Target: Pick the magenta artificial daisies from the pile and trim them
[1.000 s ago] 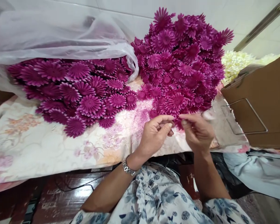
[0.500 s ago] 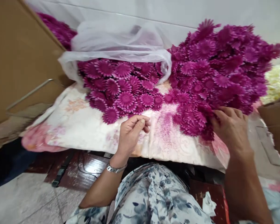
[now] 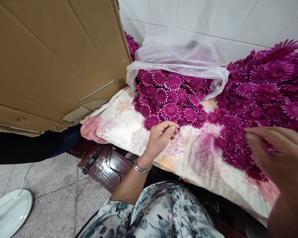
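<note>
Thumb and curled fingers (image 3: 168, 124) of the left hand (image 3: 159, 140) meet in a narrow pinch; whether something thin sits between them, I cannot tell. The right hand (image 3: 284, 158), at about three o'clock from the left, is blurred, its fingers bent and bunched; how tightly they close, or on what, cannot be made out.

Just past the left hand, at twelve to one o'clock, purple flower heads (image 3: 170, 110) spill from the mouth of a clear plastic bag (image 3: 178, 67). A loose purple heap (image 3: 255, 114) lies at two to three o'clock, partly behind the right hand; contact is unclear. Between the hands, purple specks (image 3: 203, 145) dust the flower-patterned cloth (image 3: 123, 127) over the surface.

A metal wristwatch (image 3: 142, 169) circles the left wrist at seven o'clock. At ten o'clock stands a large brown cardboard box (image 3: 57, 62) with a bent wire (image 3: 96, 91) near its lower edge. At eight o'clock, a white disc (image 3: 13, 215) rests on the floor (image 3: 56, 195). White tiles (image 3: 188, 16) line the wall beyond, at twelve.
</note>
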A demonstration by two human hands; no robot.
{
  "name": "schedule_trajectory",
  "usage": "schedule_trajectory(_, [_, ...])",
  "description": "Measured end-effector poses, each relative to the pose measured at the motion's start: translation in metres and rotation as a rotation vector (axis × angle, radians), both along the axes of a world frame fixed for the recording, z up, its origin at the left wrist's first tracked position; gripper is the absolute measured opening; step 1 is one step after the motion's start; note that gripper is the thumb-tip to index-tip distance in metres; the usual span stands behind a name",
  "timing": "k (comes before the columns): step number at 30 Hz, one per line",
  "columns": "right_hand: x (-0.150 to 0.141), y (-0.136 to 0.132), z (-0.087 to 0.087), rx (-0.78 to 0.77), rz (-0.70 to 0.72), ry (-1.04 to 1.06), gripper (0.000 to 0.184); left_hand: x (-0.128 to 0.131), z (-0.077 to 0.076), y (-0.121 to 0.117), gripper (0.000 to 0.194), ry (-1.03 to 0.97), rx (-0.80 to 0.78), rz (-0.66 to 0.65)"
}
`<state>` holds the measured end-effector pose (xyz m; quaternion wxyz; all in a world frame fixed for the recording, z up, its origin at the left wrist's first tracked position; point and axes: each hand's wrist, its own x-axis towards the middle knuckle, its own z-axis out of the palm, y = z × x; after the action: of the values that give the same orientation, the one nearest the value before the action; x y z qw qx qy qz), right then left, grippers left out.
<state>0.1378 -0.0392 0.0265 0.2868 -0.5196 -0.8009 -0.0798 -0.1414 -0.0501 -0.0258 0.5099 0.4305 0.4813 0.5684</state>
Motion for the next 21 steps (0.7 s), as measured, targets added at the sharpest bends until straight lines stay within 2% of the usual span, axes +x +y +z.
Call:
schedule_trajectory(2, [-0.038,0.013,0.002,0.038,0.169,-0.109,0.017,-0.005,0.001,0.002,0.015,-0.001,0.016,0.016])
schedule_trajectory(4, [-0.067,0.030,0.001,0.000,0.241,-0.187,0.020,-0.010,0.003,0.005,0.016,-0.007,0.035,0.043])
schedule_trajectory(7, [-0.101,0.059,0.001,-0.078,0.255,-0.236,0.023,-0.016,0.005,0.010,0.016,-0.024,0.063,0.082])
schedule_trajectory(11, [-0.139,0.101,0.003,-0.134,0.246,-0.238,0.028,-0.020,0.005,0.014,0.016,-0.027,0.055,0.070])
schedule_trajectory(17, [-0.175,0.162,-0.004,-0.126,0.342,-0.264,0.054,-0.019,0.004,0.017,0.016,-0.019,0.016,0.051])
schedule_trajectory(21, [-0.179,0.181,-0.006,-0.207,0.363,-0.343,0.055,-0.021,0.003,0.018,0.017,-0.008,0.023,0.038])
